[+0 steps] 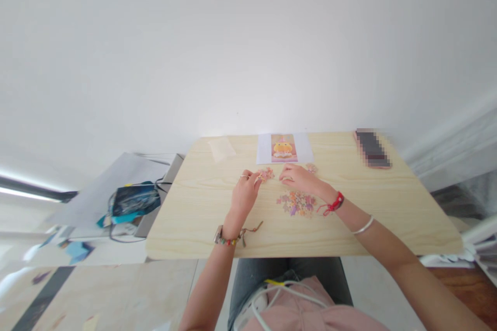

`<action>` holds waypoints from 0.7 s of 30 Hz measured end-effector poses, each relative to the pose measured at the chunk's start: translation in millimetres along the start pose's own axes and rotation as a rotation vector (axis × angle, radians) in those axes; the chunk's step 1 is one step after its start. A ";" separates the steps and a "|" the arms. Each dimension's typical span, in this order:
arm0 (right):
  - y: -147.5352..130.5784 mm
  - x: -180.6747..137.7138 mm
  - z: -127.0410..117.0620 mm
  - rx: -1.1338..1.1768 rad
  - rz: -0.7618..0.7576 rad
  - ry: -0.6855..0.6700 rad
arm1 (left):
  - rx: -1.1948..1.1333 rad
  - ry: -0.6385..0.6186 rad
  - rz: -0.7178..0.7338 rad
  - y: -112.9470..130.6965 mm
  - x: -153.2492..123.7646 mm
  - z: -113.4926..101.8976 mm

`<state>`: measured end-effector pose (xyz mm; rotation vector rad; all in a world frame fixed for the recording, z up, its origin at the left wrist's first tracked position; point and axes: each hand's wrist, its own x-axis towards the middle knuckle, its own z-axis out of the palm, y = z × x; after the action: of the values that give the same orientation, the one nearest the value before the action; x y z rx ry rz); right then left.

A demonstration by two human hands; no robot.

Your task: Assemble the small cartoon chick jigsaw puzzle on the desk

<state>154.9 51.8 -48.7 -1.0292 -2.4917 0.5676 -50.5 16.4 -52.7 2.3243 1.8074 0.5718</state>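
Note:
My left hand [246, 192] is at the near-left edge of a small cluster of jigsaw puzzle pieces [267, 174]; its thumb and fingers are pinched on a piece there. To the right, my right hand [301, 178] is held just above the table with its fingers curled together and pointing left. What those fingers hold, if anything, is too small to make out. A larger heap of loose pieces [297, 204] in pink, orange and purple lies just below my right hand. Behind that hand a few more pieces [311, 167] show. Beyond both hands lies a white sheet with a printed yellow cartoon picture [283, 148].
The light wooden table [186, 201] stands against a white wall. A translucent packet [221, 149] lies at its back left, and a phone [373, 149] at its back right. Left of the table are a dark blue bag [135, 200], cables and papers.

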 end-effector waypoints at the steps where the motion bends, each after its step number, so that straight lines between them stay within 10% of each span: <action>1: 1.0 -6.9 -1.5 0.006 0.004 -0.036 | -0.017 -0.033 0.024 6.9 -3.3 0.8; 10: 0.0 -17.2 5.3 0.000 0.112 -0.149 | -0.011 -0.291 0.034 51.8 -11.7 23.1; 21: -1.1 -18.8 7.6 -0.138 0.087 0.049 | -0.226 -0.189 -0.004 46.0 -4.9 28.8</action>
<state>162.9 35.8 -58.2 -1.1939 -2.4815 0.3947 0.9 2.9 -64.6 2.1453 1.5757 0.5077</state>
